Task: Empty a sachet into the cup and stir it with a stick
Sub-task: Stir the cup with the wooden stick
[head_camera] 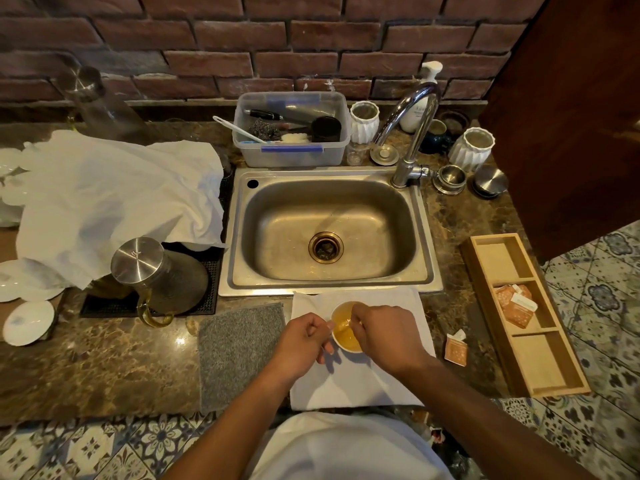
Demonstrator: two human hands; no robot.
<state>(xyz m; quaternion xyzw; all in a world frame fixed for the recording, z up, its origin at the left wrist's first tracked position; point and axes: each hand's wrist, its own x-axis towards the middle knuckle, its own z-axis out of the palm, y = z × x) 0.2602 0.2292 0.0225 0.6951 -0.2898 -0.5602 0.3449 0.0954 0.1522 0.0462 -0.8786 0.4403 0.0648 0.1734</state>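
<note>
Amber liquid fills the small white cup (pixel 346 330) at lower centre, on a white cloth (pixel 391 379) that would catch spills. Left hand (pixel 300 344) pinches its rim, probably steadying it. Right hand (pixel 384 332) hovers above, fingers curled as if pinching a stick I cannot make out; a torn orange sachet (pixel 455 349) lies aside on the desk (pixel 104 368).

Red brick wall (pixel 242 46), brown marble counter (pixel 104 368), steel sink (pixel 325 230), patterned floor tiles (pixel 86 448), dark wooden cabinet (pixel 571 98)

No legible txt on any item.
</note>
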